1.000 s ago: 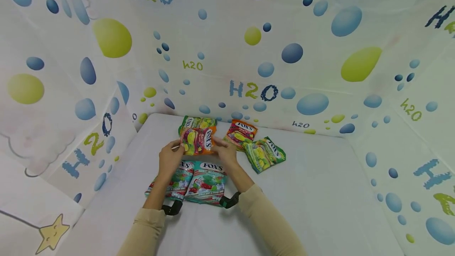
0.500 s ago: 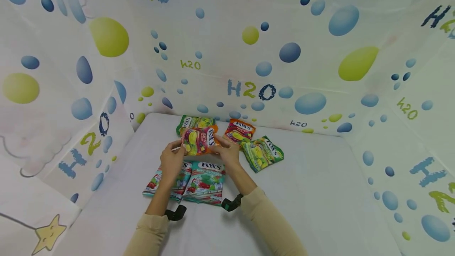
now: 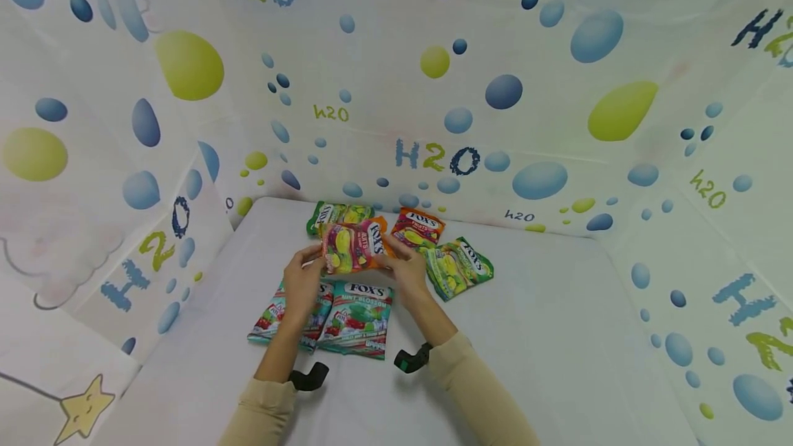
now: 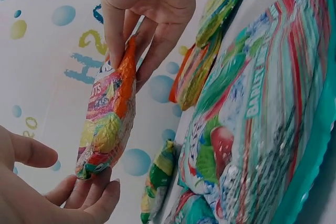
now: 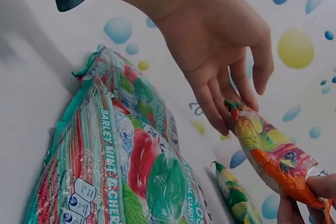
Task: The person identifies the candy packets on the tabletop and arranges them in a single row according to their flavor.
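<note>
An orange-and-magenta candy bag (image 3: 354,246) labelled FOX'S is held up above the table between both hands. My right hand (image 3: 409,272) pinches the bag's right end, its thumb in front and fingers behind, as the left wrist view shows. My left hand (image 3: 302,279) supports the other end on its fingertips, and its thumb stands apart from the candy bag (image 4: 105,121). Just nearer lie two teal mint candy bags (image 3: 358,319), side by side and flat; my left forearm partly covers the left one. Behind the held bag lies a green candy bag (image 3: 341,215), partly hidden.
To the right, a second orange candy bag (image 3: 418,227) lies near the back wall, with another green candy bag (image 3: 460,268) touching its edge. White sheets printed with dots surround the white table (image 3: 533,349) at the back and sides.
Both hands have shifted slightly right with the orange candy bag, which has tilted a little. The left thumb's change is too small to tell. The other bags lie as before.
</note>
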### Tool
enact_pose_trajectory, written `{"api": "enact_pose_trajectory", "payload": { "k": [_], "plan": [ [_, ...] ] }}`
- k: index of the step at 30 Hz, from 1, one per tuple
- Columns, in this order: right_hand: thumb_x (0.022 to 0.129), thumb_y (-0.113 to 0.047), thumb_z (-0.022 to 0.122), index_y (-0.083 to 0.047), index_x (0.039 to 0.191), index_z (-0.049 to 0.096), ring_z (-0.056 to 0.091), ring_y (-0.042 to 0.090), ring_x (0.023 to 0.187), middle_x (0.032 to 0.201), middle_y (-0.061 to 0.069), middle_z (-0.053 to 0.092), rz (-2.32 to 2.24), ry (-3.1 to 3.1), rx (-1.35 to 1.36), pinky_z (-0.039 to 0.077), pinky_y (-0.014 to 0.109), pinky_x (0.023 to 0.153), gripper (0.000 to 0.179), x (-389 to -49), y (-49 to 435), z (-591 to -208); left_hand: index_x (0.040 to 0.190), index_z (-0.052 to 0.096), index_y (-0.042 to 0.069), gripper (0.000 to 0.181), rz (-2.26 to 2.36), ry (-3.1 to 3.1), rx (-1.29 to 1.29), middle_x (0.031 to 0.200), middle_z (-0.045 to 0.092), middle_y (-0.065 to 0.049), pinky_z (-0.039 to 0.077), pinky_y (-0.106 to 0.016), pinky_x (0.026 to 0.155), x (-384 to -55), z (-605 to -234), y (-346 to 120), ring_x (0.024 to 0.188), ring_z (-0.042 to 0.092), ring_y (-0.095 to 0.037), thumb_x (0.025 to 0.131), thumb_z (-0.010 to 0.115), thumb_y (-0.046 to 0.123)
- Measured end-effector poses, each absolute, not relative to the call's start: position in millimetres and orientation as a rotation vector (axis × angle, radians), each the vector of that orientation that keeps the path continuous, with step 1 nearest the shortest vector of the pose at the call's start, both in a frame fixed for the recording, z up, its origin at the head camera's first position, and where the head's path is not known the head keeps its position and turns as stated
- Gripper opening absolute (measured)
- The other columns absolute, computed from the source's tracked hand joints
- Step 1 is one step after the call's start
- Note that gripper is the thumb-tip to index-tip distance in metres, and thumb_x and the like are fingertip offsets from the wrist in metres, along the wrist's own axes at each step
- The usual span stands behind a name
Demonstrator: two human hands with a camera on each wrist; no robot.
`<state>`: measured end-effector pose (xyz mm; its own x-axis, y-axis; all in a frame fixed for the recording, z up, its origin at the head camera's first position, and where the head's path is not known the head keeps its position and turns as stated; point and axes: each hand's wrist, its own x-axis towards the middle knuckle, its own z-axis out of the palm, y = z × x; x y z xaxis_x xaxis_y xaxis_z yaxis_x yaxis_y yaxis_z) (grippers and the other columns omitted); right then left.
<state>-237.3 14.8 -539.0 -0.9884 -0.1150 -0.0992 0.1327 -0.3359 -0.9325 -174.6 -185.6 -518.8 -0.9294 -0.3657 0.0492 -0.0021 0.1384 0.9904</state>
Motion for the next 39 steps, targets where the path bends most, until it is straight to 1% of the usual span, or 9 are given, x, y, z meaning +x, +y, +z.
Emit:
{"api": "enact_pose_trajectory", "payload": {
  "k": [3, 5, 7, 12, 17, 24, 30, 36, 39],
  "plan": [
    [0.096, -0.008, 0.075, -0.021, 0.136, 0.071, 0.071, 0.024, 0.110, 0.148, 0.005, 0.060, -2.449, 1.733, 0.047, 0.060, 0.036, 0.091, 0.042, -235.4, 19.1, -537.7, 0.153, 0.046, 0.003, 0.052, -1.887, -2.179, 0.391, 0.139, 0.056, -0.018, 0.050, -0.034, 0.083, -173.8, -519.0, -182.2, 0.123, 0.059, -0.031, 0.107, 0.054, 0.025],
    [0.096, -0.011, 0.076, -0.022, 0.136, 0.072, 0.072, 0.023, 0.107, 0.146, 0.008, 0.060, -2.444, 1.746, 0.064, 0.060, 0.036, 0.091, 0.042, -234.0, 21.9, -536.2, 0.157, 0.041, 0.003, 0.057, -1.911, -2.197, 0.407, 0.142, 0.054, -0.019, 0.050, -0.040, 0.087, -173.4, -519.6, -179.6, 0.124, 0.058, -0.033, 0.106, 0.054, 0.026],
    [0.095, -0.012, 0.078, -0.021, 0.136, 0.071, 0.072, 0.022, 0.105, 0.146, 0.010, 0.060, -2.442, 1.742, 0.070, 0.060, 0.036, 0.091, 0.043, -233.4, 25.1, -535.9, 0.158, 0.039, 0.003, 0.059, -1.932, -2.200, 0.428, 0.143, 0.053, -0.019, 0.049, -0.043, 0.092, -172.4, -519.7, -176.9, 0.124, 0.057, -0.032, 0.106, 0.054, 0.027],
    [0.095, -0.009, 0.077, -0.015, 0.137, 0.070, 0.073, 0.023, 0.101, 0.145, 0.013, 0.061, -2.480, 1.682, 0.064, 0.061, 0.037, 0.090, 0.044, -231.9, 33.9, -534.5, 0.159, 0.039, 0.002, 0.059, -2.001, -2.161, 0.441, 0.141, 0.052, -0.020, 0.047, -0.050, 0.099, -169.1, -519.2, -170.3, 0.123, 0.056, -0.031, 0.107, 0.053, 0.026],
    [0.094, -0.007, 0.077, -0.014, 0.137, 0.070, 0.073, 0.022, 0.103, 0.142, 0.015, 0.063, -2.522, 1.632, 0.074, 0.061, 0.034, 0.088, 0.044, -229.7, 42.2, -533.5, 0.159, 0.039, 0.002, 0.058, -2.090, -2.107, 0.423, 0.137, 0.051, -0.021, 0.043, -0.052, 0.107, -166.2, -517.0, -163.7, 0.121, 0.053, -0.034, 0.108, 0.052, 0.025],
    [0.096, -0.010, 0.075, -0.012, 0.143, 0.064, 0.072, 0.022, 0.103, 0.142, 0.018, 0.061, -2.539, 1.612, 0.090, 0.059, 0.034, 0.093, 0.048, -224.6, 52.3, -536.3, 0.156, 0.044, 0.002, 0.055, -2.215, -2.090, 0.364, 0.147, 0.050, -0.019, 0.040, -0.050, 0.116, -159.9, -512.9, -157.1, 0.133, 0.054, -0.038, 0.108, 0.054, 0.029],
    [0.096, -0.010, 0.075, -0.011, 0.144, 0.062, 0.070, 0.024, 0.111, 0.144, 0.017, 0.058, -2.567, 1.557, 0.142, 0.058, 0.036, 0.097, 0.050, -222.3, 61.4, -536.8, 0.155, 0.045, 0.001, 0.056, -2.277, -2.061, 0.328, 0.149, 0.053, -0.022, 0.042, -0.050, 0.116, -157.1, -512.2, -153.5, 0.135, 0.055, -0.040, 0.108, 0.055, 0.029],
    [0.096, -0.009, 0.075, -0.010, 0.144, 0.062, 0.071, 0.023, 0.108, 0.143, 0.018, 0.059, -2.560, 1.525, 0.122, 0.058, 0.035, 0.097, 0.050, -220.2, 70.5, -535.5, 0.155, 0.043, -0.003, 0.057, -2.401, -1.993, 0.325, 0.148, 0.053, -0.024, 0.040, -0.045, 0.118, -155.1, -507.6, -150.1, 0.136, 0.052, -0.035, 0.108, 0.054, 0.028],
    [0.096, -0.010, 0.074, -0.011, 0.144, 0.063, 0.069, 0.023, 0.109, 0.143, 0.017, 0.058, -2.542, 1.537, 0.118, 0.058, 0.035, 0.096, 0.049, -219.1, 74.6, -536.3, 0.156, 0.041, -0.003, 0.058, -2.450, -1.980, 0.320, 0.149, 0.051, -0.023, 0.039, -0.045, 0.119, -153.7, -506.8, -149.1, 0.134, 0.051, -0.034, 0.109, 0.054, 0.028]
  ]
}}
